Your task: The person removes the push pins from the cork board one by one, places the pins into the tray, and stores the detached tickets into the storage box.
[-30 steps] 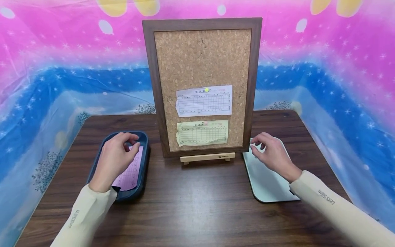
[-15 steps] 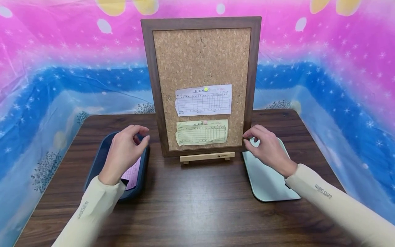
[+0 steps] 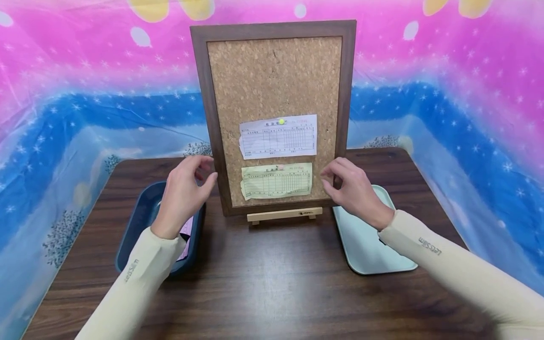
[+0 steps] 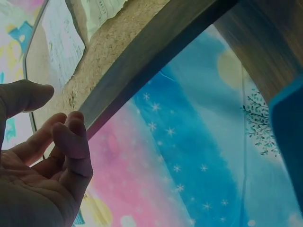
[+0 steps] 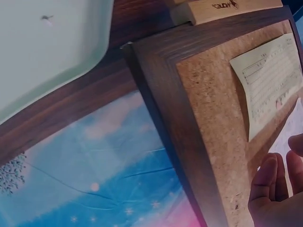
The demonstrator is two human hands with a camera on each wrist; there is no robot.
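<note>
A framed cork board (image 3: 272, 75) leans on a small wooden easel (image 3: 284, 216). Pinned to it are a white receipt slip (image 3: 278, 139) with a yellow-green pushpin (image 3: 281, 122), and below it a pale green slip (image 3: 276, 183) with a pink pushpin (image 3: 279, 167). My left hand (image 3: 184, 196), fingers loosely bent and holding nothing, hovers beside the board's left edge. Near the lower right of the board is my right hand (image 3: 352, 191), its fingers likewise bent with nothing between them. In both wrist views, the left hand (image 4: 47, 165) and right hand (image 5: 279, 194) have a gap between thumb and fingers.
On the left stands a dark blue tray (image 3: 123, 245) with a pink slip (image 3: 183, 245), mostly hidden by my left arm. A pale green tray (image 3: 374, 255) lies on the right; a small pin (image 5: 47, 19) shows in it. Patterned cloth (image 3: 63, 127) surrounds the wooden table (image 3: 263, 288).
Both hands have moved inward and upward, from above the two trays toward the cork board's sides. The slips on the board stay where they were.
</note>
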